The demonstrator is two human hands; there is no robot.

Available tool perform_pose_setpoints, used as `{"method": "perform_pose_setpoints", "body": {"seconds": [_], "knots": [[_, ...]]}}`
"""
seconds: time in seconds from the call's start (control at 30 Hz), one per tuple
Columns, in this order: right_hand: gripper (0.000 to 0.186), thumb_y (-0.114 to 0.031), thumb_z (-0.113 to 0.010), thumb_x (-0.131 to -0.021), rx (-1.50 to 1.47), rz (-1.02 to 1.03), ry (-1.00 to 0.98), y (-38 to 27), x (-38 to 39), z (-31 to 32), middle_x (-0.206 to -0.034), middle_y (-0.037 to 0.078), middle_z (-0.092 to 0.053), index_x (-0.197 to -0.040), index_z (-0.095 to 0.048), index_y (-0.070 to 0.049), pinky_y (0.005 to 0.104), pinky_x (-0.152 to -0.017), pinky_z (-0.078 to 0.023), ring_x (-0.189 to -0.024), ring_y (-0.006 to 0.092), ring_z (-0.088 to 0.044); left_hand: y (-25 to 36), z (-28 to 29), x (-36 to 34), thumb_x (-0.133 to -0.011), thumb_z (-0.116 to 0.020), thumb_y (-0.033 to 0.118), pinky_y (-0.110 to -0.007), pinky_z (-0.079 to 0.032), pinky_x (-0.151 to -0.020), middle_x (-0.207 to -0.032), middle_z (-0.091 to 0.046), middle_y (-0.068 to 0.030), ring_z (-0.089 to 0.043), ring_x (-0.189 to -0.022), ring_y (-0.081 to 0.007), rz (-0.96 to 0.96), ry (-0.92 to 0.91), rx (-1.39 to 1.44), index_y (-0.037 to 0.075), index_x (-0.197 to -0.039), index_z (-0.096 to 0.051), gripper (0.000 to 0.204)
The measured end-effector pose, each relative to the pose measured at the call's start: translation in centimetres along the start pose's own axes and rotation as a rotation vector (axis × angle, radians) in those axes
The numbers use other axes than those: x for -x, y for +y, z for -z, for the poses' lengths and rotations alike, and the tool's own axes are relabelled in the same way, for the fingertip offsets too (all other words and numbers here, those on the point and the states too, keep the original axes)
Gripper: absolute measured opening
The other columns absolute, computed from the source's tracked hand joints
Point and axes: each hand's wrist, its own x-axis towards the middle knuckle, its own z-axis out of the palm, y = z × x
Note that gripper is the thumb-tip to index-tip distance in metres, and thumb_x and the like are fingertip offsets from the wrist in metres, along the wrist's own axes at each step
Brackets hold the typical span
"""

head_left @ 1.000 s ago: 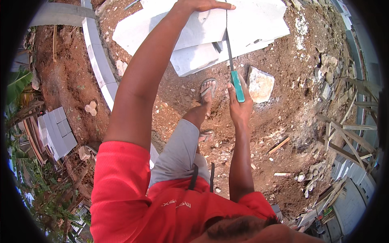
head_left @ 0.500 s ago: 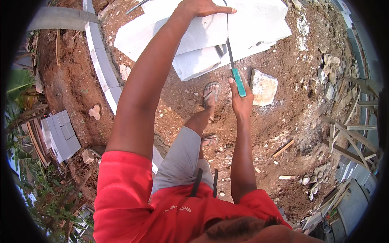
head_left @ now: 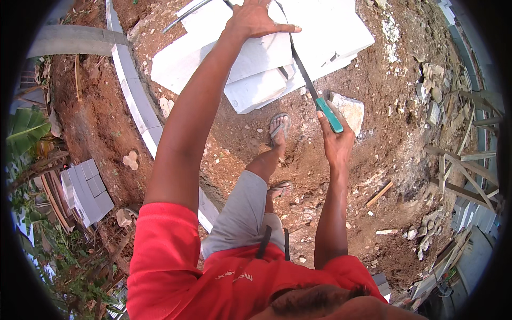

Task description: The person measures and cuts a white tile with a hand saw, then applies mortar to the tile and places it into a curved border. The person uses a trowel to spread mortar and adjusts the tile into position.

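My right hand (head_left: 340, 144) is closed around the green handle of a handsaw (head_left: 304, 72). Its long, narrow dark blade slants up and left over the white blocks. Where the teeth meet the block is too small to make out. At the top of the view, my left hand (head_left: 253, 20) lies on a white block (head_left: 266, 56), fingers apart and thumb stretched toward the blade. Under and beside that block are more white slabs (head_left: 341, 32). A rough pale stone (head_left: 349, 112) sits on the ground just behind my right hand.
A dark rod (head_left: 184, 15) lies by the slabs at upper left. A curved row of grey blocks (head_left: 130, 80) runs along the left, with stacked grey blocks (head_left: 90, 186) farther out. Wooden supports (head_left: 469, 165) stand at right. A stick (head_left: 379, 194) lies on the stony soil.
My right hand has drawn back toward me and to the right with the saw, and its handle now tilts more to the right. My left hand stays on the block.
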Motion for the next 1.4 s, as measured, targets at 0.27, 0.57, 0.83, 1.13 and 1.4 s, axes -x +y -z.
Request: {"method": "perform_pose_setpoints", "body": {"seconds": [0.27, 0.57, 0.83, 1.13, 1.4], "knots": [[0.055, -0.048, -0.081, -0.092, 0.179, 0.117, -0.043, -9.6, -5.8, 0.9, -0.081, 0.007, -0.078, -0.137, -0.075, -0.019, 0.0378, -0.072, -0.053, -0.074, 0.0211, -0.070, 1.7, -4.5, 4.7, -0.050, -0.075, 0.098, -0.058, -0.036, -0.112, -0.150, -0.055, -0.0223, -0.049, -0.140, -0.0365, -0.019, 0.230, -0.253, 0.010, -0.165, -0.041, 0.149], [0.054, -0.027, -0.083, -0.092, -0.102, 0.062, 0.025, 1.2, 6.2, 7.3, -0.125, 0.019, -0.077, -0.140, -0.071, -0.005, 0.0422, -0.100, -0.059, -0.115, 0.0274, -0.074, 2.6, -4.0, 5.9, -0.062, -0.080, 0.084, -0.052, -0.032, -0.113, -0.138, -0.056, -0.0187, -0.047, -0.136, -0.0315, 0.034, 0.228, -0.232, 0.000, -0.168, -0.027, 0.145], [0.053, -0.012, -0.076, -0.091, -0.262, 0.273, 0.202, -2.5, 3.9, 8.0, -0.131, 0.018, -0.075, -0.143, -0.069, -0.007, 0.0447, -0.102, -0.058, -0.119, 0.0275, -0.073, 3.2, -2.5, 6.9, -0.067, -0.079, 0.075, -0.052, -0.030, -0.114, -0.140, -0.052, -0.0172, -0.047, -0.135, -0.0301, 0.129, 0.079, -0.192, 0.000, -0.170, -0.020, 0.140], [0.076, -0.008, -0.069, -0.084, 0.551, 0.657, 0.316, -12.2, -19.6, -5.1, -0.143, 0.012, -0.066, -0.155, -0.058, -0.032, 0.0489, -0.112, -0.040, -0.122, 0.0297, -0.065, 5.7, -1.0, 6.5, -0.069, -0.082, 0.068, -0.050, -0.029, -0.117, -0.140, -0.051, -0.0211, -0.046, -0.136, -0.0325, 0.066, 0.087, -0.085, -0.002, -0.169, -0.020, 0.137], [0.056, -0.013, -0.077, -0.082, 0.422, 0.464, 0.281, -8.1, -13.2, -4.4, -0.141, 0.019, -0.063, -0.136, -0.075, -0.025, 0.0494, -0.115, -0.040, -0.133, 0.0363, -0.057, 5.2, -1.8, 7.5, -0.068, -0.082, 0.068, -0.050, -0.027, -0.117, -0.139, -0.051, -0.0171, -0.043, -0.136, -0.0296, 0.105, 0.080, -0.151, -0.001, -0.169, -0.017, 0.139]]}}
